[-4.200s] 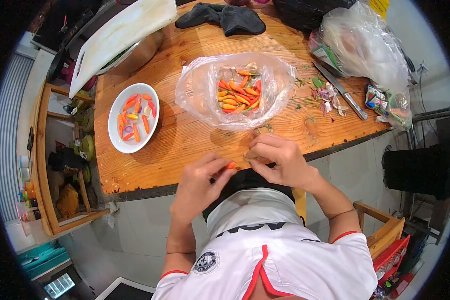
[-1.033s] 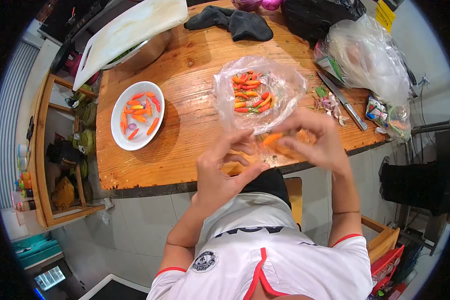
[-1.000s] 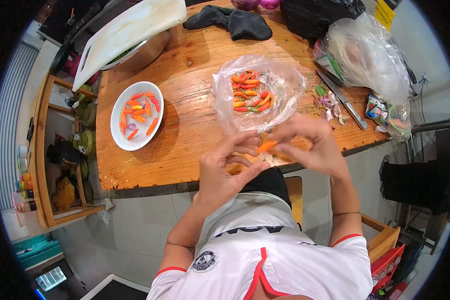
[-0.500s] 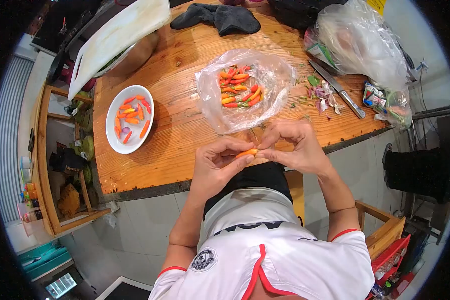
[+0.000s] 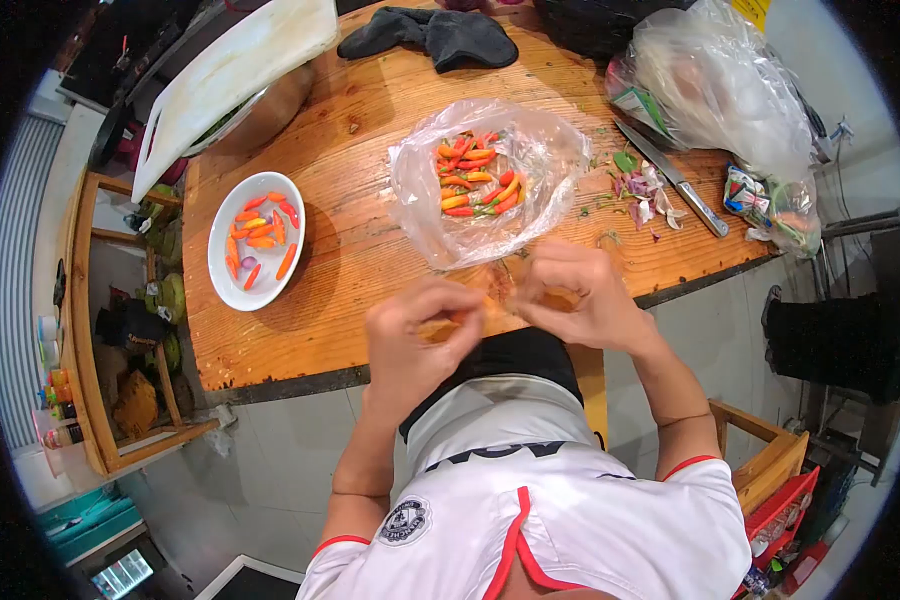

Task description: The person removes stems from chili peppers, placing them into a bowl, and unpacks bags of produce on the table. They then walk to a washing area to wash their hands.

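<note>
And the left hand (image 5: 405, 332) and right hand (image 5: 585, 292) hovered apart, fingers curled, hold too blurred to tell; chillies (image 5: 477, 154) lay in the wide-mouthed bag (image 5: 422, 222), seemingly for easy reach, others in the bowl (image 5: 228, 288).

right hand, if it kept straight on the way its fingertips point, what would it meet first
Probably the fingertips of the left hand, facing the right hand across a small gap. Both are blurred, so whether their heights match is unclear.
</note>
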Motion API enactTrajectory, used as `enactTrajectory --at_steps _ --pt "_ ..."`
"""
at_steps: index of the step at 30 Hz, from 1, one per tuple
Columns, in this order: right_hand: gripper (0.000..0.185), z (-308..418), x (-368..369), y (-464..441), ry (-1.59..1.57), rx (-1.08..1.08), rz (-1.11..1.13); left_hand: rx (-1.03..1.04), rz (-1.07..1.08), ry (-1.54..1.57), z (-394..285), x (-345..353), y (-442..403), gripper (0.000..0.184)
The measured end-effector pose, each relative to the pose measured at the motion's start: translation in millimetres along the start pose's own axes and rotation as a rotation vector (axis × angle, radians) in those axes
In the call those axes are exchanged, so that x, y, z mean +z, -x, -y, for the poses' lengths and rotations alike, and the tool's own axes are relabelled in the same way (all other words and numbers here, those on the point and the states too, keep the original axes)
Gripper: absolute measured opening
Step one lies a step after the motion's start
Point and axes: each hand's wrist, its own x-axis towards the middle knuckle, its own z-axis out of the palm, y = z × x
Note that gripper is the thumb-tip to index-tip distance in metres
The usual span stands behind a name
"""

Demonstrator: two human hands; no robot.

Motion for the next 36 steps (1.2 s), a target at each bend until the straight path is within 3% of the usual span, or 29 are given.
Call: enactTrajectory --at_steps 1,8,10,13,17,21,22,26,29,34,36 --pt "0.014 4 -4 -2 0.374 -0.104 -0.102 0.140 -0.148 -0.274 -3 2 -1 0.012" --pt "0.016 -7 -71 10 0.684 0.103 -0.500 0.192 -0.706 -0.568 12 -100 -17 0.016" --pt "0.020 -11 -82 6 0.938 0.025 -0.543 0.105 -0.747 -0.549 25 -127 -20 0.016" --pt "0.023 11 -65 -14 0.806 -0.062 -0.525 0.025 -0.730 -0.483 40 -139 -23 0.018" --pt "0.017 5 -35 -51 0.818 -0.112 0.044 0.054 -0.644 -0.396 54 -143 -27 0.023" --pt "0.014 -32 -20 -74 0.909 -0.165 0.081 0.116 -0.829 -0.384 40 -148 -14 0.025" --pt "0.023 -33 -22 -78 0.879 -0.130 0.124 0.143 -0.884 -0.380 38 -154 -7 0.024" --pt "0.024 -24 -20 -81 0.952 -0.135 0.190 0.156 -0.992 -0.329 23 -151 15 0.018" --pt "0.018 -30 -16 -80 0.931 -0.184 0.128 0.120 -0.855 -0.320 3 -119 27 0.015" --pt "0.009 -11 -29 -66 0.386 0.056 -0.098 0.113 -0.279 -0.124 -7 -54 26 0.022" --pt "0.009 -6 -31 -53 0.177 0.140 -0.213 0.119 -0.198 -0.100 -6 -28 19 0.030"
